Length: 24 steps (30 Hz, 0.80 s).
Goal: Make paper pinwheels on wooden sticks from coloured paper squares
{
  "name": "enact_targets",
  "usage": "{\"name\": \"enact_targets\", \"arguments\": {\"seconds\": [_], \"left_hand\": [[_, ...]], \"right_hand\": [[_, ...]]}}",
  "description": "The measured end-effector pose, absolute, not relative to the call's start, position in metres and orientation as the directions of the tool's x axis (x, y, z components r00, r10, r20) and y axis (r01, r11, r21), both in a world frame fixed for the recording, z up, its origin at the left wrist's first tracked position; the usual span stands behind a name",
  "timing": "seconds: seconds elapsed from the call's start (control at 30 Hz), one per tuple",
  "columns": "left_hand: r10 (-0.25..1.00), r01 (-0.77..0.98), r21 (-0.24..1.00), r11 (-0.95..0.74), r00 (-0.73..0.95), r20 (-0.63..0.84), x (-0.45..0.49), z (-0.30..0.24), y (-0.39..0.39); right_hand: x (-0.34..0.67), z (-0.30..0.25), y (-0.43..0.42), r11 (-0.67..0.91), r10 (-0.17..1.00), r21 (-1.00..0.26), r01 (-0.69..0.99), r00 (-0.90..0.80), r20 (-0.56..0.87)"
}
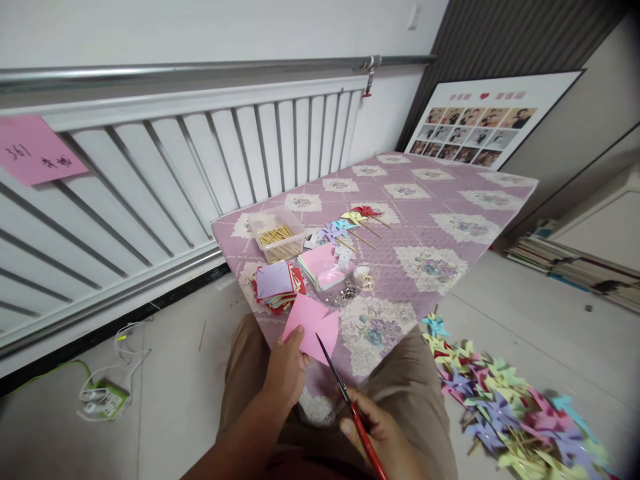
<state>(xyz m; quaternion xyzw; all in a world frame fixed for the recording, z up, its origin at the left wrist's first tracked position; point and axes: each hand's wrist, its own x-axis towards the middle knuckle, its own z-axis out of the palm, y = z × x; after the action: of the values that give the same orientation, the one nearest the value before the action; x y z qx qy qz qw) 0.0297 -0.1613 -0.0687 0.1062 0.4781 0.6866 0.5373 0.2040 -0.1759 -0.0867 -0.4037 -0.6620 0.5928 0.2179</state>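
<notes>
My left hand (286, 368) pinches a square of pink paper (313, 325) by its lower left corner, held just above the near edge of the table. My right hand (373, 427) is closed around red-handled scissors (350, 403), whose dark blades point up and left and touch the paper's lower edge. Both hands hover over my lap, close to the table's front corner.
The low table under a purple floral cloth (440, 220) carries a stack of coloured paper squares (277, 285), a clear box of wooden sticks (277, 237), pins, and finished pinwheels (357, 220). Several pinwheels (505, 407) lie on the floor at right. A radiator stands left; a power strip (105, 399) lies on the floor.
</notes>
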Motion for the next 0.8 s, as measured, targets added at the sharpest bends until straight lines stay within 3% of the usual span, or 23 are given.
{"name": "enact_targets", "arguments": {"seconds": [0.43,0.8], "left_hand": [[0.85,-0.644,0.764,0.039,-0.38,-0.364,0.0276,-0.0677,-0.1611],[0.852,-0.64,0.767,0.049,-0.374,-0.366,0.0272,-0.0653,-0.162]], "right_hand": [[0.2067,-0.0937,-0.1737,0.047,0.794,-0.951,0.305,-0.59,-0.15],[0.2054,-0.0925,-0.1742,0.021,0.805,-0.921,0.39,-0.553,-0.216]]}}
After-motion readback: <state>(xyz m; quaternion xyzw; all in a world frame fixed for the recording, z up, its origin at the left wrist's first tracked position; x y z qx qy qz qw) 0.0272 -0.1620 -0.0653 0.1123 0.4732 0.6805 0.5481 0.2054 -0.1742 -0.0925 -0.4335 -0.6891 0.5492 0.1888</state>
